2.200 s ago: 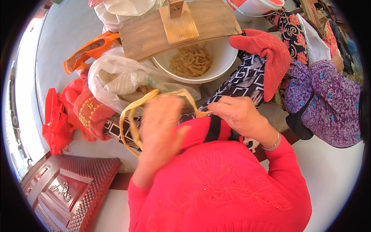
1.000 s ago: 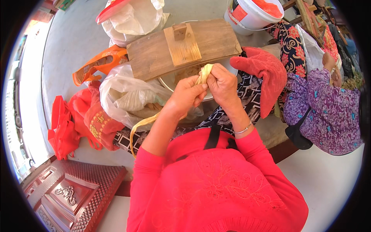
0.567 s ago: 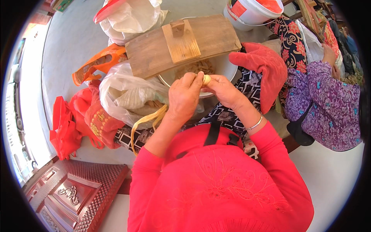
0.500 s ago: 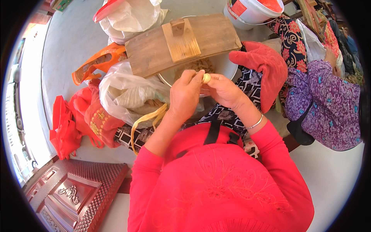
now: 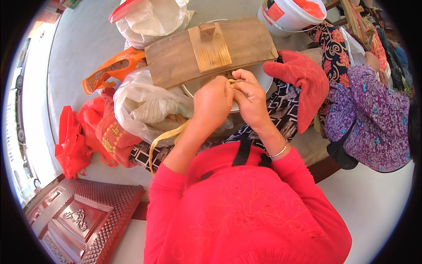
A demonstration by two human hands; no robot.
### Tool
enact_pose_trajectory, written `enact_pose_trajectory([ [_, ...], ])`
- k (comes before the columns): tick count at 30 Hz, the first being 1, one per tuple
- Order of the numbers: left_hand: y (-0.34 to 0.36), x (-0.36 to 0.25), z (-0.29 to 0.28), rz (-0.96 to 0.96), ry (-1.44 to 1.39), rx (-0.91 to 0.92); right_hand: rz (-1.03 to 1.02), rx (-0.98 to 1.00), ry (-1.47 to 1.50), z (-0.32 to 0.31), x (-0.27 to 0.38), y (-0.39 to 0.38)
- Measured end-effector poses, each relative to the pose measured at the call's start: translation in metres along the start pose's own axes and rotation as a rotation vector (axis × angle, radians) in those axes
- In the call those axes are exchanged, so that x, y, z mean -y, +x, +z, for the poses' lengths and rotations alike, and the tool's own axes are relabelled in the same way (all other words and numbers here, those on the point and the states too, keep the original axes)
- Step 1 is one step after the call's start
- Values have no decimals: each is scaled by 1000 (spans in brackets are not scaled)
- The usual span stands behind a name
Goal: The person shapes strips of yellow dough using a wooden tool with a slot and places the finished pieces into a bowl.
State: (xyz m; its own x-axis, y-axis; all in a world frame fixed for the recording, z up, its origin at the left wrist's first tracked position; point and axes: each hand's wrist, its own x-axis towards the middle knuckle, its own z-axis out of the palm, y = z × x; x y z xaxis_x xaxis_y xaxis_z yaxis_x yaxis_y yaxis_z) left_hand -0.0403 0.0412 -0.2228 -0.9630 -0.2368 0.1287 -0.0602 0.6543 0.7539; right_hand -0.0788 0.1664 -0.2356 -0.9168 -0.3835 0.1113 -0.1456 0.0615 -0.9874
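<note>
Both my hands are raised close together in front of my chest, over the near rim of a white basin. Pinched between them is a pale yellow fibrous strand, of which only a short piece shows. My left hand is closed on one side of it with the knuckles up. My right hand grips the other side, its fingers curled. A longer yellow strip hangs beside my left forearm; whether it joins the held piece is hidden. A wooden board with a crosspiece lies across the basin.
A clear plastic bag with pale contents sits left of the basin, near an orange bag and red bags. White buckets stand at the far right. To the right sits a person in purple patterned clothes. A red cloth hangs nearby.
My hands have drawn closer together, and my right hand has turned upward. The rounded yellow coil that showed between the fingertips is now mostly covered by the fingers.
</note>
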Motion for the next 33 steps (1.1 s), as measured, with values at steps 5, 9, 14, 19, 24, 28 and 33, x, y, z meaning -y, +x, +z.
enact_pose_trajectory([
  [5,-1,16,-3,-526,-1008,206,18,-137,329,8,-4,9],
  [9,-28,30,-20,-480,-940,246,133,-139,609,4,-12,16],
  [14,-21,33,-40,15,-152,-40,346,-122,590,-17,-7,28],
  [19,-2,20,-44,301,3,-36,106,330,6,-38,15,59],
  [24,14,17,-36,218,-184,14,595,602,167,-42,30,74],
  [28,20,22,-30,-18,-344,108,551,548,153,-44,26,79],
  [33,24,27,-35,-36,-346,62,514,618,-112,-47,34,70],
])
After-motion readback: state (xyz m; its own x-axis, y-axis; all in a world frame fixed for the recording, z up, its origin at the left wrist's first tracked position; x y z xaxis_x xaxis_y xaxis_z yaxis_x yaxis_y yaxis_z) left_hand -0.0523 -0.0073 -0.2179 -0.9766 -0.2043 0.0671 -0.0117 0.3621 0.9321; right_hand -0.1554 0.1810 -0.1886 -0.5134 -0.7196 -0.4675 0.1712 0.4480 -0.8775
